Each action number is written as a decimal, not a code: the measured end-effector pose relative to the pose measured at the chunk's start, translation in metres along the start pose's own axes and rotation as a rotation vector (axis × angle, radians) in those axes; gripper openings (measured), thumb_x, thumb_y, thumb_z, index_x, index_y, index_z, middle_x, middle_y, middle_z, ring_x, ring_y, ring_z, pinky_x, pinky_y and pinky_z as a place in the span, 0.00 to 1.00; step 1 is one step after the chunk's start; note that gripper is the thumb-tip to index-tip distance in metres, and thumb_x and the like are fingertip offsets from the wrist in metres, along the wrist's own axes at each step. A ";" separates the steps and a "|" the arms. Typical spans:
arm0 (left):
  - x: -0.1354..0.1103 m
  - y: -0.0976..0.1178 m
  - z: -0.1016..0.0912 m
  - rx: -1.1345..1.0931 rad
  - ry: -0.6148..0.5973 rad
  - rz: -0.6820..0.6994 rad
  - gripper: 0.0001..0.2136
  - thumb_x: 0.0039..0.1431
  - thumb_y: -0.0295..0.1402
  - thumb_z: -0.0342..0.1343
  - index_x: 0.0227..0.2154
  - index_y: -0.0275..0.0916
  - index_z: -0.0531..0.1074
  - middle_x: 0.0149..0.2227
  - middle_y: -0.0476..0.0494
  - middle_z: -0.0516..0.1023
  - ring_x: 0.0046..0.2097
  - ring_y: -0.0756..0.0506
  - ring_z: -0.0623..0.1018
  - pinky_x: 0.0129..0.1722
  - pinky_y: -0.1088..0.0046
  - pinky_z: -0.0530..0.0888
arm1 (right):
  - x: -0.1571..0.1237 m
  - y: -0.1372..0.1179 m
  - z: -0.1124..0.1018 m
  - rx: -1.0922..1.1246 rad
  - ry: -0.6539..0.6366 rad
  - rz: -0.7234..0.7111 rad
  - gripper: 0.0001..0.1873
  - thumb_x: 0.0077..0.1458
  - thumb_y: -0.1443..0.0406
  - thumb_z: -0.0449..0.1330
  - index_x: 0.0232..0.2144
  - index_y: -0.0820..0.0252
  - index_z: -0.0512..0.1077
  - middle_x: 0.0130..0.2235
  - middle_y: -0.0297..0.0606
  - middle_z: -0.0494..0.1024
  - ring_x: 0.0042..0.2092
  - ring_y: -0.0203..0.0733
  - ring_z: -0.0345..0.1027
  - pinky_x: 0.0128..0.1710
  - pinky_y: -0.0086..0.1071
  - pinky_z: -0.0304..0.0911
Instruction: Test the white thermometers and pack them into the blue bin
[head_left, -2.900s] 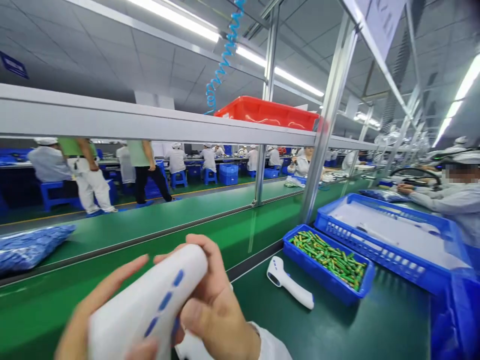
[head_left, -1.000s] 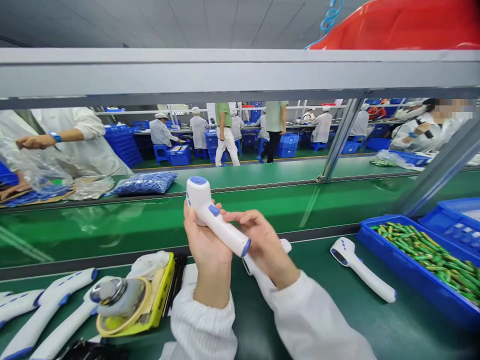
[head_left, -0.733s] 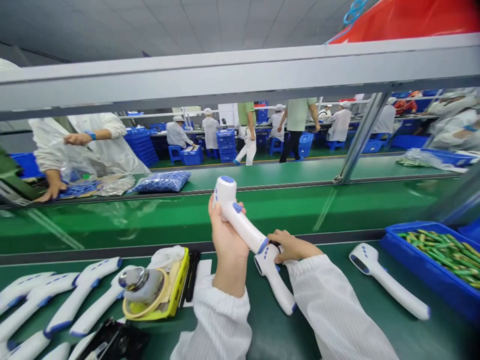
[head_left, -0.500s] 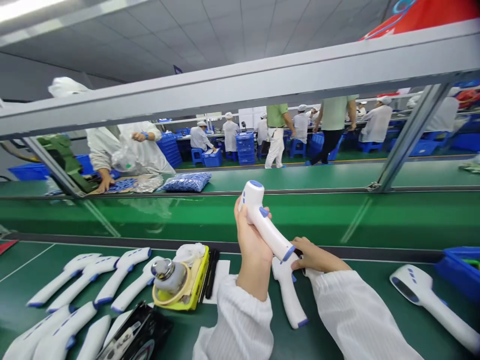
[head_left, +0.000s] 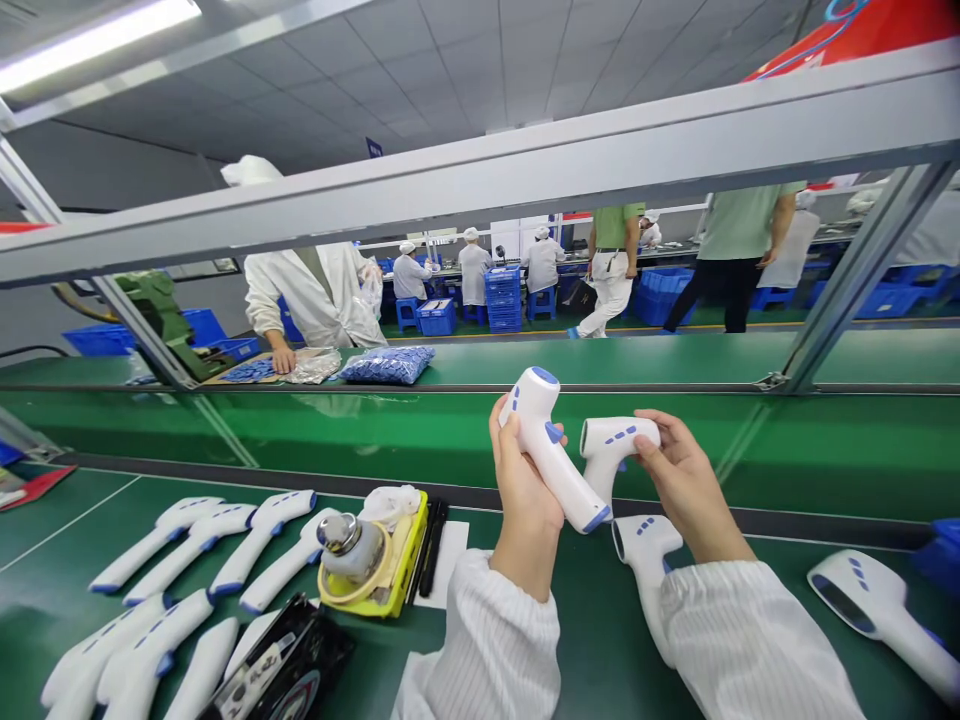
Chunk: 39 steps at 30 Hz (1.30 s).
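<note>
Across the near green worktop point(head_left: 592, 650), a black case point(head_left: 319, 650) sits at the left, with white gun-style thermometers point(head_left: 281, 510) laid about and beyond it. A yellow tray point(head_left: 412, 555) bears a metal-topped bottle point(head_left: 352, 555). One lying thermometer point(head_left: 649, 555) is partly covered by the right sleeve point(head_left: 757, 640); the far-right thermometer point(head_left: 877, 600) rests well apart.

Over this, the hands are apart, each closed on its own piece. The left hand point(head_left: 529, 495) wraps the left-held thermometer point(head_left: 551, 450) where head meets handle, blue cap tipped up; the right hand point(head_left: 690, 485) pinches the right-held thermometer point(head_left: 607, 440) by the back of its head. The handles overlap in view (whether they touch, I cannot tell).

Both should be light, stiff and rather slippery, the shells looking smooth; the handle seems the safest hold, with fingers off the front of the head, probably the delicate part.

The worktop's dark back edge point(head_left: 465, 497) runs behind the wrists. Sideways room lies between the right sleeve and the far-right thermometer; leftward, the tray crowds. Farther on, a bag of blue parts point(head_left: 390, 365) lies before a white-coated co-worker point(head_left: 315, 300), under a shelf rail point(head_left: 450, 190).
</note>
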<state>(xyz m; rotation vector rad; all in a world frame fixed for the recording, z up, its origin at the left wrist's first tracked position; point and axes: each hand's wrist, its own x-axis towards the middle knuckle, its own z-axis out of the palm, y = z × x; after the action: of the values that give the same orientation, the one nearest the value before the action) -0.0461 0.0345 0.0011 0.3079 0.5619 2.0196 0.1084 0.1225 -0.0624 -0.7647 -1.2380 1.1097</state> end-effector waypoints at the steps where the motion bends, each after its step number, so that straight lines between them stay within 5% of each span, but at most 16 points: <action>1: 0.001 -0.001 -0.001 0.016 0.002 -0.008 0.18 0.59 0.38 0.55 0.52 0.47 0.64 0.41 0.48 0.75 0.29 0.52 0.76 0.33 0.75 0.73 | 0.000 -0.002 0.000 0.041 0.041 -0.001 0.26 0.45 0.53 0.71 0.45 0.52 0.71 0.42 0.35 0.74 0.41 0.37 0.68 0.38 0.27 0.67; 5: 0.005 -0.004 -0.005 0.108 -0.016 -0.073 0.19 0.61 0.37 0.52 0.55 0.44 0.62 0.42 0.44 0.75 0.29 0.52 0.75 0.33 0.74 0.73 | 0.000 -0.008 -0.002 0.126 0.146 -0.010 0.26 0.42 0.55 0.73 0.43 0.53 0.73 0.41 0.34 0.73 0.39 0.34 0.68 0.36 0.24 0.67; 8: 0.007 -0.006 -0.009 0.386 -0.152 -0.122 0.27 0.60 0.33 0.55 0.62 0.46 0.56 0.48 0.41 0.73 0.33 0.48 0.76 0.37 0.69 0.74 | -0.001 -0.011 -0.006 0.136 0.204 -0.018 0.26 0.41 0.56 0.74 0.43 0.54 0.72 0.40 0.34 0.74 0.39 0.34 0.68 0.36 0.24 0.67; 11: 0.010 -0.012 -0.016 0.809 -0.234 0.165 0.33 0.55 0.30 0.60 0.63 0.50 0.58 0.50 0.40 0.72 0.44 0.43 0.76 0.45 0.66 0.72 | 0.000 -0.013 -0.011 0.142 0.254 -0.033 0.28 0.40 0.56 0.74 0.43 0.54 0.72 0.40 0.35 0.75 0.39 0.35 0.69 0.36 0.26 0.67; 14: 0.020 -0.027 -0.032 1.096 -0.198 0.360 0.24 0.54 0.34 0.63 0.55 0.49 0.70 0.47 0.41 0.73 0.48 0.42 0.74 0.51 0.65 0.69 | 0.000 -0.015 -0.016 0.122 0.287 -0.044 0.28 0.41 0.54 0.73 0.43 0.55 0.71 0.40 0.36 0.75 0.39 0.37 0.69 0.35 0.28 0.67; 19: 0.052 -0.055 -0.075 1.166 -0.088 0.114 0.18 0.42 0.36 0.70 0.37 0.36 0.75 0.34 0.39 0.76 0.39 0.38 0.77 0.45 0.58 0.72 | -0.001 -0.016 -0.015 0.052 0.243 -0.054 0.25 0.45 0.54 0.70 0.44 0.54 0.71 0.39 0.35 0.74 0.38 0.37 0.68 0.35 0.29 0.65; 23: 0.062 -0.062 -0.091 1.101 -0.023 0.025 0.27 0.44 0.36 0.70 0.47 0.31 0.71 0.43 0.29 0.75 0.45 0.35 0.78 0.43 0.59 0.74 | -0.004 -0.021 -0.010 0.065 0.194 -0.043 0.26 0.44 0.54 0.70 0.44 0.54 0.71 0.38 0.35 0.75 0.38 0.37 0.68 0.37 0.30 0.66; 27: 0.045 -0.053 -0.066 1.041 -0.142 0.078 0.27 0.55 0.41 0.62 0.55 0.36 0.67 0.56 0.28 0.69 0.56 0.36 0.73 0.53 0.61 0.70 | -0.007 -0.029 -0.006 0.085 0.148 -0.011 0.25 0.44 0.53 0.70 0.44 0.53 0.70 0.38 0.35 0.75 0.39 0.39 0.68 0.39 0.31 0.66; 30: 0.018 -0.041 -0.035 0.922 -0.452 0.001 0.25 0.63 0.47 0.51 0.59 0.41 0.66 0.48 0.34 0.76 0.42 0.41 0.80 0.42 0.64 0.76 | -0.011 -0.032 0.001 0.177 0.034 0.027 0.24 0.47 0.55 0.70 0.45 0.52 0.70 0.36 0.33 0.74 0.36 0.37 0.67 0.36 0.30 0.65; 32: -0.002 -0.034 -0.018 0.839 -0.625 -0.013 0.29 0.62 0.47 0.54 0.63 0.45 0.59 0.44 0.39 0.78 0.32 0.46 0.79 0.32 0.69 0.76 | -0.015 -0.035 0.007 0.256 -0.060 0.048 0.23 0.49 0.55 0.68 0.47 0.50 0.68 0.35 0.31 0.73 0.33 0.36 0.65 0.33 0.29 0.64; 36: -0.034 -0.024 0.001 0.859 -0.562 0.157 0.24 0.59 0.40 0.59 0.58 0.47 0.67 0.38 0.42 0.79 0.32 0.46 0.77 0.30 0.74 0.73 | -0.024 -0.046 0.019 0.294 -0.129 0.025 0.18 0.55 0.54 0.61 0.47 0.46 0.65 0.39 0.31 0.74 0.35 0.38 0.68 0.34 0.30 0.65; 39: -0.047 -0.019 0.008 0.808 -0.576 0.162 0.20 0.60 0.38 0.58 0.55 0.47 0.70 0.51 0.39 0.77 0.45 0.40 0.78 0.38 0.70 0.74 | -0.028 -0.056 0.023 0.287 -0.090 0.002 0.15 0.56 0.55 0.58 0.46 0.45 0.64 0.41 0.31 0.74 0.36 0.39 0.69 0.34 0.30 0.65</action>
<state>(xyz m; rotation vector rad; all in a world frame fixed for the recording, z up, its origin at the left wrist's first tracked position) -0.0058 0.0038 -0.0013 1.4000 0.9696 1.6396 0.0998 0.0757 -0.0152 -0.5029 -1.1207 1.3016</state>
